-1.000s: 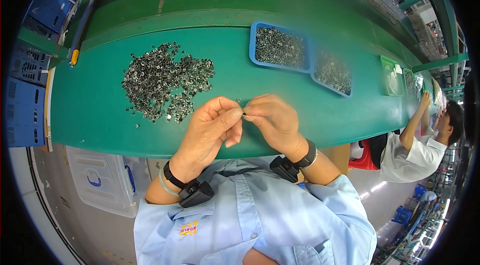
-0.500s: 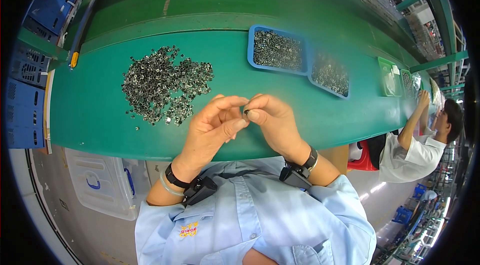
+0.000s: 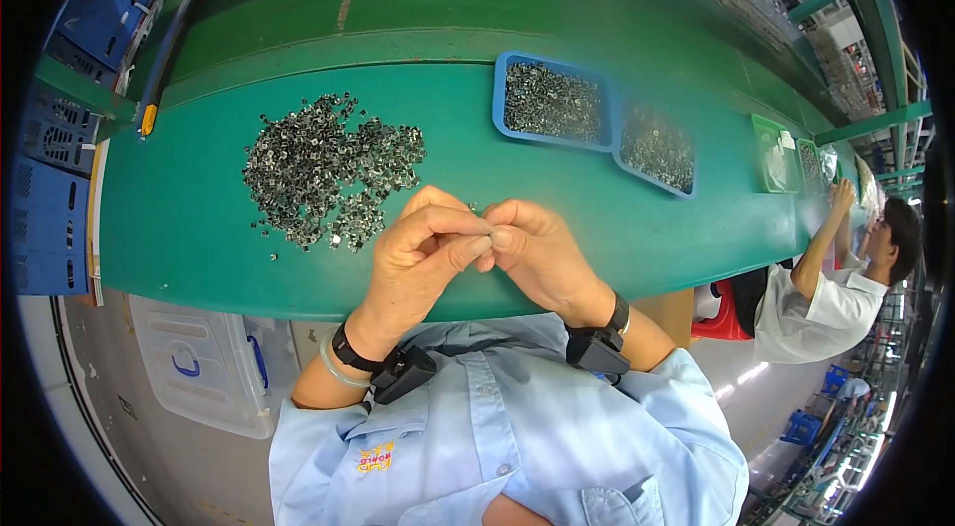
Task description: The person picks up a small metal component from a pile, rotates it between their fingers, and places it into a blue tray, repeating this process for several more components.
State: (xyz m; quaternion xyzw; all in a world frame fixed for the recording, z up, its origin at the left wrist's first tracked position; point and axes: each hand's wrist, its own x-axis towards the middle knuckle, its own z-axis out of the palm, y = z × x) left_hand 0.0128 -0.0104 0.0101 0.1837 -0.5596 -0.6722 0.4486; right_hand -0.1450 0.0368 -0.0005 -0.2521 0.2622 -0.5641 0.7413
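My left hand (image 3: 423,248) and my right hand (image 3: 542,253) meet over the front of the green worktable (image 3: 199,272). Thumb and forefinger are pinched on each, and the fingertips touch. Whatever sits between them is too small and covered to make out. A tiny shiny piece (image 3: 472,206) shows just beyond the fingertips; whether a finger holds it I cannot tell. Left of my hands spreads a loose heap of small black and silvery metal parts (image 3: 308,168), its right edge close to my left hand.
A blue tray (image 3: 495,98) full of similar parts lies beyond my hands, with a second blue tray (image 3: 647,175) right of it. Farther right are a green tray (image 3: 774,128) and a seated co-worker (image 3: 826,297). Blue crates (image 3: 50,228) stand at the left, a clear lidded box (image 3: 194,362) below.
My fingertips have come together. The small dark part seen at my right fingertips is now hidden, and a tiny shiny piece shows beyond them. The heap and trays look unchanged.
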